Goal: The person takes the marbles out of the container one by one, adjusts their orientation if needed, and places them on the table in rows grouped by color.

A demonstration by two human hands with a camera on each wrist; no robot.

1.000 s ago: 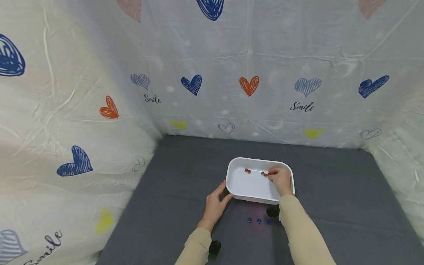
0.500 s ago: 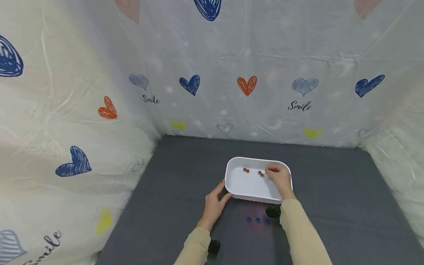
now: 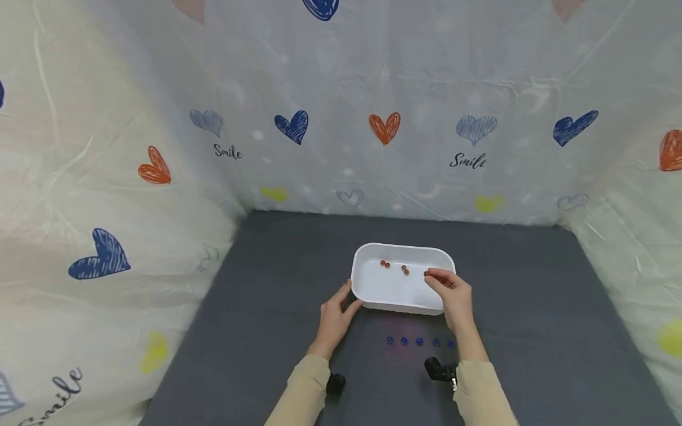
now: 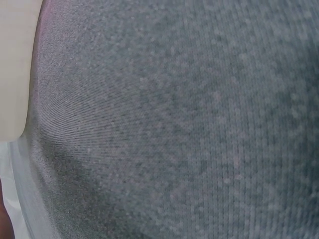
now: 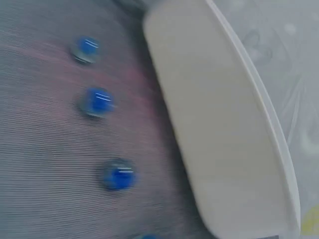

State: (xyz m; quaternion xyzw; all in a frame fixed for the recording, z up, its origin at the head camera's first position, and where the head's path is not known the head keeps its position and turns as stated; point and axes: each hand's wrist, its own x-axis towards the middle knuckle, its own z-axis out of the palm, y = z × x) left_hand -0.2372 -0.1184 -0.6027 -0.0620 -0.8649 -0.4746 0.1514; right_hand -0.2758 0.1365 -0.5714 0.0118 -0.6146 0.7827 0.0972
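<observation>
My right hand (image 3: 457, 303) pinches an orange-brown marble (image 3: 427, 273) between thumb and fingertips, over the right side of a white rectangular tray (image 3: 394, 309). Inside the tray lie two pairs of similar marbles, one pair (image 3: 385, 264) toward the back left and the other pair (image 3: 405, 270) near the middle. With fingers spread and fairly straight, my left hand (image 3: 333, 319) touches the tray's front left corner. The left wrist view shows only a sliver of the tray wall (image 4: 12, 69) and a fingertip (image 4: 4, 224). Neither hand's hold shows in the right wrist view.
Several blue glass marbles (image 3: 420, 341) stand in a row on the grey cloth (image 3: 288, 284) in front of the tray; some appear close up beside the tray wall (image 5: 219, 119) in the right wrist view. A heart-printed curtain (image 3: 330, 77) surrounds the table's back and sides.
My right hand has drawn back toward the tray's right front with a marble lifted from the middle group. The left hand keeps its place at the corner. The head view has shifted slightly.
</observation>
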